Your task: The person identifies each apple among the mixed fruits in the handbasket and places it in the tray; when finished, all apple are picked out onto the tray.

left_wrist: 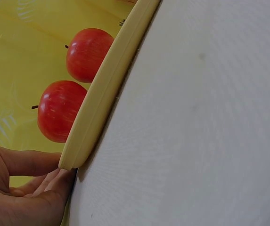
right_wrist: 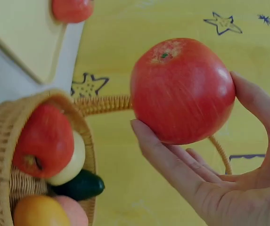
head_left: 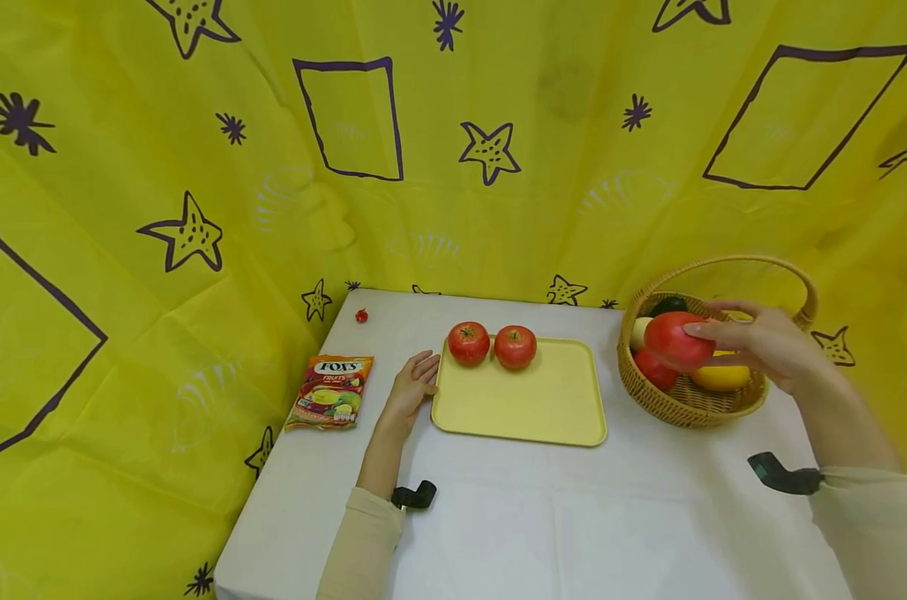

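- The right hand (head_left: 772, 346) pinched an apple (right_wrist: 182, 92) between thumb and fingertips, its stem end free of the grip.
- The apple hung over the basket (head_left: 652, 402), clear of the fruit inside in the right wrist view.
- Within the basket lay a red fruit (right_wrist: 45, 141), a white fruit (right_wrist: 73, 162), a dark green fruit (right_wrist: 80, 184), a yellow fruit (head_left: 721, 379) and a pink fruit (right_wrist: 74, 209); the handle (head_left: 724, 260) arched overhead.
- The left hand (head_left: 408, 392) lay with fingers extended beside the tray (head_left: 513, 408), one digit touching the rim at its left side.
- On the tray, near its far left corner, sat a left apple (head_left: 468, 345) and a right apple (head_left: 515, 348), side by side.
- Left of that hand lay a FOX'S bag (head_left: 332, 396); beyond the bag, a small red object (head_left: 361, 316), too small to identify.
- A white table (head_left: 483, 525) supported the arrangement, before a yellow curtain (head_left: 423, 208) patterned with stars and four-sided outlines.
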Available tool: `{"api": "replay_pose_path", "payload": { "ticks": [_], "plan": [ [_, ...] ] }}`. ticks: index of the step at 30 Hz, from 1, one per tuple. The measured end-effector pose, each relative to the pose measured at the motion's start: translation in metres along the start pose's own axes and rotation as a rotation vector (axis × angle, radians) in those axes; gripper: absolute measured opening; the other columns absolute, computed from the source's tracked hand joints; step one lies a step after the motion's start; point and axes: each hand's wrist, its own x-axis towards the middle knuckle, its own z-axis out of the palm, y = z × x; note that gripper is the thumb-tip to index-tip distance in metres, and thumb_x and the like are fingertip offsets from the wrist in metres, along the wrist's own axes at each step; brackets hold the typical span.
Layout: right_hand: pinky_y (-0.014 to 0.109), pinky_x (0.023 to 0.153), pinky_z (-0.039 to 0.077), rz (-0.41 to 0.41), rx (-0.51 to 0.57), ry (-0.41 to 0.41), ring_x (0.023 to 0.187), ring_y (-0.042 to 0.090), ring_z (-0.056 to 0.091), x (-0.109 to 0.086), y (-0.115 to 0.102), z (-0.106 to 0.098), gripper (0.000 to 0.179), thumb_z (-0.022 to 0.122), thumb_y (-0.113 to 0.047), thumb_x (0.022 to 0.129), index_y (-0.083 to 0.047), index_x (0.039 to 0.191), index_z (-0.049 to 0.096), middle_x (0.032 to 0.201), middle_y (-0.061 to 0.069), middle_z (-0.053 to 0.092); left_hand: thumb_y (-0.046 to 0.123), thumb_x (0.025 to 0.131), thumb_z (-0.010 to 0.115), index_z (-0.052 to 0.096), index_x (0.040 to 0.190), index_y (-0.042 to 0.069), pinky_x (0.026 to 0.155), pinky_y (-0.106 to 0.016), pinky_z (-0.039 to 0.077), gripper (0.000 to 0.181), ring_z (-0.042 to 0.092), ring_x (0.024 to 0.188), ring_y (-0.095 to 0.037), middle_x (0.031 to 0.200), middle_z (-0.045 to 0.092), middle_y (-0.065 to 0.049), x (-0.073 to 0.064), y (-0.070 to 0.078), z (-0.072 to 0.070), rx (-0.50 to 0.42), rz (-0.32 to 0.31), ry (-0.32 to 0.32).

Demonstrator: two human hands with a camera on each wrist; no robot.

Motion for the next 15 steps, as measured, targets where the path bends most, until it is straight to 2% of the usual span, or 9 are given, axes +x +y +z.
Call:
{"api": "replay_pose_path", "payload": {
  "ticks": [2,5,11,15],
  "plan": [
    [0.032,0.079,0.064,-0.036,0.018,0.010,0.092,0.011,0.075,-0.001,-0.001,0.005,0.034,0.064,-0.016,0.104,-0.022,0.133,0.047,0.107,-0.023,0.068,-0.027,0.086,0.048,0.036,0.160,0.003,0.123,-0.041,0.035,0.081,0.039,0.151,-0.032,0.161,0.043,-0.020,0.000,0.000,0.000,0.002,0.004,0.001],
    [0.027,0.079,0.064,-0.063,0.024,0.015,0.091,0.009,0.075,-0.003,-0.003,0.015,0.034,0.065,-0.016,0.103,-0.031,0.128,0.048,0.107,-0.026,0.069,-0.028,0.085,0.048,0.036,0.160,0.003,0.123,-0.041,0.035,0.081,0.040,0.151,-0.032,0.160,0.044,-0.020,0.001,0.000,0.001,-0.001,0.003,0.007],
    [0.020,0.080,0.061,-0.076,0.032,0.046,0.091,0.007,0.074,-0.003,-0.008,0.038,0.041,0.069,-0.018,0.101,-0.037,0.131,0.050,0.108,-0.027,0.066,-0.028,0.085,0.047,0.036,0.159,0.002,0.124,-0.042,0.034,0.081,0.039,0.151,-0.033,0.161,0.043,-0.022,0.000,0.000,0.001,-0.002,0.009,0.002],
    [0.017,0.082,0.059,-0.124,0.014,0.107,0.097,0.003,0.071,-0.003,-0.011,0.056,0.049,0.073,-0.020,0.098,-0.033,0.139,0.050,0.110,-0.023,0.066,-0.028,0.085,0.047,0.036,0.159,0.001,0.124,-0.042,0.033,0.081,0.038,0.151,-0.034,0.161,0.041,-0.023,-0.001,0.000,0.000,-0.004,0.016,-0.008]
  ]
}}
